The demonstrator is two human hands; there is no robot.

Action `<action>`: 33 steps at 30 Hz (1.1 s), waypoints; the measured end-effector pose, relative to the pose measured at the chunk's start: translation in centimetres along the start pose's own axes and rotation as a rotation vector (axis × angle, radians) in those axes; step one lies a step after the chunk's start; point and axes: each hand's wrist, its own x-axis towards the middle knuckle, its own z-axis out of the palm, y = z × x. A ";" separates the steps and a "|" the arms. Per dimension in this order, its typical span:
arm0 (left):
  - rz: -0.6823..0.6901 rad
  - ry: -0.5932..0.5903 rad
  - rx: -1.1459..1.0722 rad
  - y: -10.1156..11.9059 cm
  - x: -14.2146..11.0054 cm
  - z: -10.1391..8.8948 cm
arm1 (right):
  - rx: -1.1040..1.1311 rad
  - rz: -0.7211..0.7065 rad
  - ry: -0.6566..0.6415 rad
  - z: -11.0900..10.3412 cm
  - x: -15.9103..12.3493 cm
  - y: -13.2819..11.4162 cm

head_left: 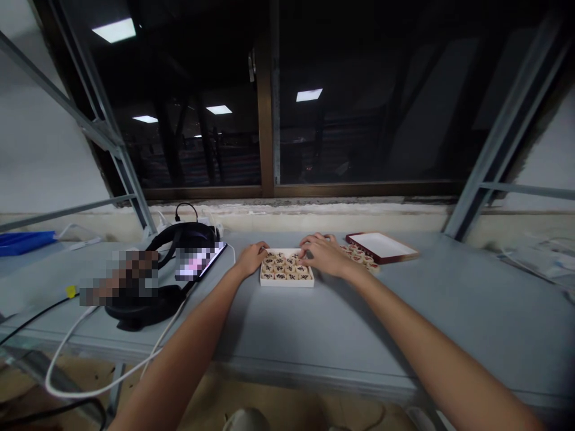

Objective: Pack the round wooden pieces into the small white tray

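A shallow white box (287, 284) sits on the desk in front of me, holding rows of round, pale xiangqi pieces (280, 269) with dark characters. A gap shows along its back row. My left hand (252, 260) is at the back left corner of the box, its fingers bent over the rim. Over the back right corner is my right hand (324, 254), fingers curled down close to the pieces; whatever its fingertips pinch is hidden. More xiangqi pieces, marked in red (366, 260), lie just right of that hand, partly covered by it.
A dark red box lid (381, 248) with a white inside lies at the back right. Left are black headphones (148, 305), a lit phone (202, 263), and white cables (63, 392). A blue tray (27, 242) is far left. Metal frame posts (471, 143) flank the window.
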 end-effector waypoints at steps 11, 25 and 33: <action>0.000 0.001 -0.008 0.0 0.0 0.0 | 0.041 0.049 -0.027 -0.1 0.0 0.1; 0.000 -0.013 0.007 0.0 0.0 0.0 | 0.075 0.100 -0.004 0.4 0.2 0.6; 0.003 -0.011 0.014 0.1 0.0 -0.1 | 0.208 0.107 0.059 0.5 0.6 0.7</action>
